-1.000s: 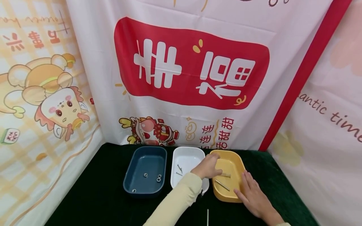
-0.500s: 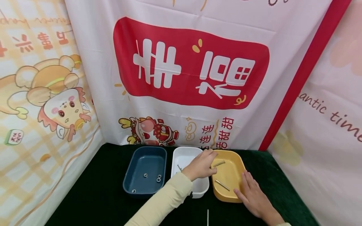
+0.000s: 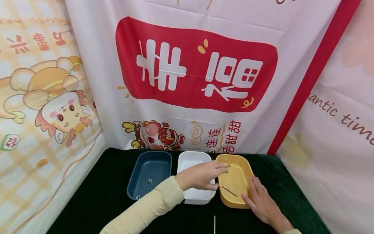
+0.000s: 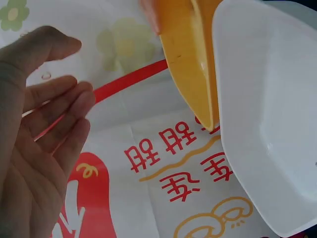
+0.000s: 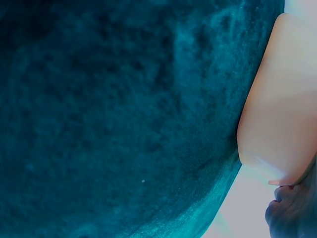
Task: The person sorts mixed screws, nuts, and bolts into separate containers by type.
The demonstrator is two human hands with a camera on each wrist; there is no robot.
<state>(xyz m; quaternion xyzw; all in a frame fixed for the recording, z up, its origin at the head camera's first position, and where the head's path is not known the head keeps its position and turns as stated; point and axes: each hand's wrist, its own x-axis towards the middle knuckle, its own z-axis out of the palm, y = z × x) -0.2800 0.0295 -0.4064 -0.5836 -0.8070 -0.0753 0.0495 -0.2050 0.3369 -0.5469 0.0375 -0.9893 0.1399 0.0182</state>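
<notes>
My left hand [image 3: 200, 175] is over the white tray [image 3: 194, 157], fingers reaching across the near rim of the yellow tray [image 3: 240, 177]. In the left wrist view, its fingers [image 4: 67, 101] are loosely bent, with a gap to the thumb and nothing held. Close to its fingertips lies a screw [image 3: 227, 166] in the yellow tray; whether they touch cannot be told. A second long screw [image 3: 229, 190] lies lower in that tray. My right hand [image 3: 264, 203] rests with extended fingers against the yellow tray's right side; the right wrist view shows only part of this hand [image 5: 292, 208].
On the left stands a blue tray [image 3: 149, 156] holding small metal nuts [image 3: 150, 181], partly behind my left sleeve. A thin metal rod [image 3: 214, 224] lies on the dark green cloth [image 3: 96, 198] in front. A printed curtain [image 3: 198, 130] hangs directly behind the trays.
A screw in the yellow tray has shifted toward its far left corner. My left forearm has swung left and lower, covering the white tray's screws and some nuts. My right hand has stayed still.
</notes>
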